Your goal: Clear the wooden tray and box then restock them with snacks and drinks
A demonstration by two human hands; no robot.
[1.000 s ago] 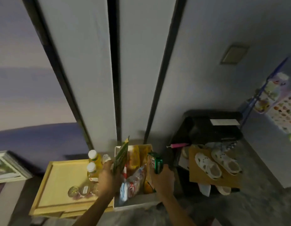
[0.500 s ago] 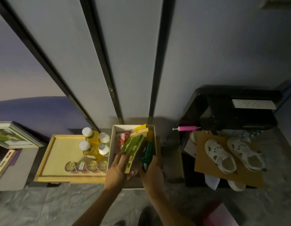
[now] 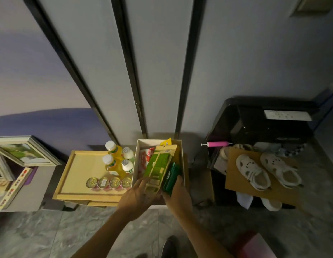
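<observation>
A pale open box (image 3: 136,161) stands against the wall, filled with snack packs. My left hand (image 3: 137,196) grips the near end of a green-and-tan snack packet (image 3: 158,164) lying lengthwise in the box. My right hand (image 3: 177,190) holds a dark green can (image 3: 171,178) at the box's right side. A red-and-white packet (image 3: 145,159) lies on the box's left. Left of the box sits the wooden tray (image 3: 78,170) with yellow juice bottles (image 3: 112,159), small white bottles (image 3: 127,165) and a row of several cans (image 3: 108,183).
Framed pictures (image 3: 22,155) lean at the left on a low grey block. Right of the box stands a black shelf (image 3: 255,116) with white clogs (image 3: 253,172) on cardboard and a pink pump (image 3: 217,144). Grey tiled floor lies below.
Both hands have lowered from upright into the box: the green packet now lies flat along it, and the green can has dropped down at the right side. The view tilted downward.
</observation>
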